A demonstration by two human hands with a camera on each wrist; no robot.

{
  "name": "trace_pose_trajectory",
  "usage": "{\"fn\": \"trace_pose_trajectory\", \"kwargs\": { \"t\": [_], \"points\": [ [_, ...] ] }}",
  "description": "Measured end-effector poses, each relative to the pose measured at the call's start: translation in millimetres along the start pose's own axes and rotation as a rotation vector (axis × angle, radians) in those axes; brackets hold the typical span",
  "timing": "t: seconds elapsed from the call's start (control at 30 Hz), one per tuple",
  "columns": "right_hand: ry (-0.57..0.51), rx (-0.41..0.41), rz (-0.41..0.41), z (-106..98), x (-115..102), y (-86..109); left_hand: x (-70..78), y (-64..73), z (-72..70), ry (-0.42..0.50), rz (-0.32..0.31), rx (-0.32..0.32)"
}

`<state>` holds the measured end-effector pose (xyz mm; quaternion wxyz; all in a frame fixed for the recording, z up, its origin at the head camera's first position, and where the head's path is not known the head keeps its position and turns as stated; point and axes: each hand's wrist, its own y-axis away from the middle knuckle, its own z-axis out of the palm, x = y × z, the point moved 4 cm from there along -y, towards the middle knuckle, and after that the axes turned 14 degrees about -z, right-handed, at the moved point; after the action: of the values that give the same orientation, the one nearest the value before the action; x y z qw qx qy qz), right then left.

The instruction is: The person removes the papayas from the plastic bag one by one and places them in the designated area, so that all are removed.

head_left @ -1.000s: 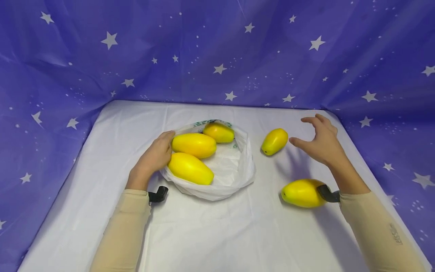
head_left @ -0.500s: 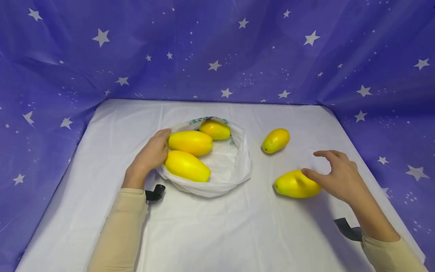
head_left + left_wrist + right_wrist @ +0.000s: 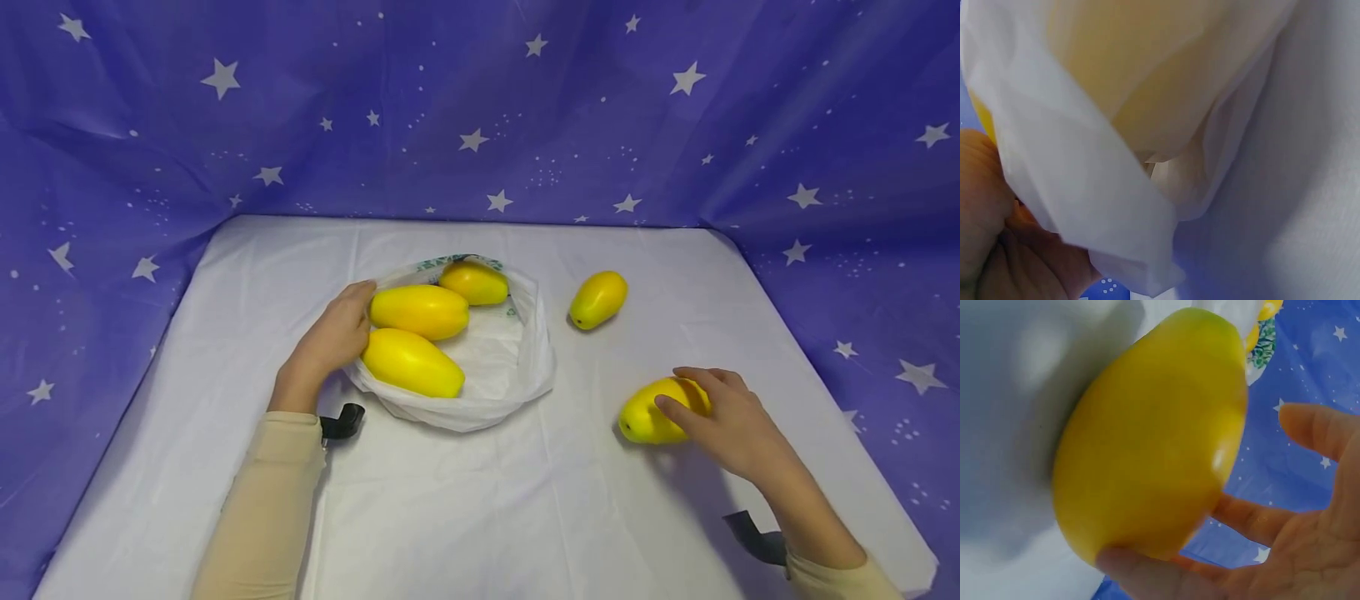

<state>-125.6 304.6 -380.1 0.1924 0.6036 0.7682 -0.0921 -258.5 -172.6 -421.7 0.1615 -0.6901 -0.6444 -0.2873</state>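
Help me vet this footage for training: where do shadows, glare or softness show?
Head: a soft shadow lies on the white cloth below the right hand; left wrist: the white bag looks soft, with yellow showing hazily through it; right wrist: a small glare spot on the near yellow fruit, a broad shadow beside it.

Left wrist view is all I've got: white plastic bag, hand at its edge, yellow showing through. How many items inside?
Observer: Three show in the head view: front fruit, middle fruit and back fruit, all yellow.
Operator: Other hand?
Observer: The right hand, fingers spread, is at the right end of a large yellow fruit outside the bag.
Operator: Only one outside?
Observer: No, a smaller fruit lies farther back, right of the bag and apart from it.
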Motion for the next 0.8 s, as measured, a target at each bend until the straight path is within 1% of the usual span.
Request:
{"fn": "trace_pose_trajectory", "kwargs": {
  "t": [0.13, 0.37, 0.57, 0.8],
  "points": [
    [-0.026, 0.044, -0.021, 5, -1, -6.2, -2.3, -0.6, 0.7, 0.002, -0.011, 0.002],
    [-0.043, 0.069, -0.028, 11, 1, -11.4, 0.4, -0.7, -2.2, 0.002, -0.001, 0.001],
    [-0.062, 0.111, -0.045, 13, 1, -13.4, 4.2, -1.8, -4.2, -0.009, -0.005, 0.004],
    [-0.127, 0.163, -0.054, 12, 3, -21.2, 0.6, -1.4, -1.3, -0.008, -0.019, -0.014]
  ]
}}
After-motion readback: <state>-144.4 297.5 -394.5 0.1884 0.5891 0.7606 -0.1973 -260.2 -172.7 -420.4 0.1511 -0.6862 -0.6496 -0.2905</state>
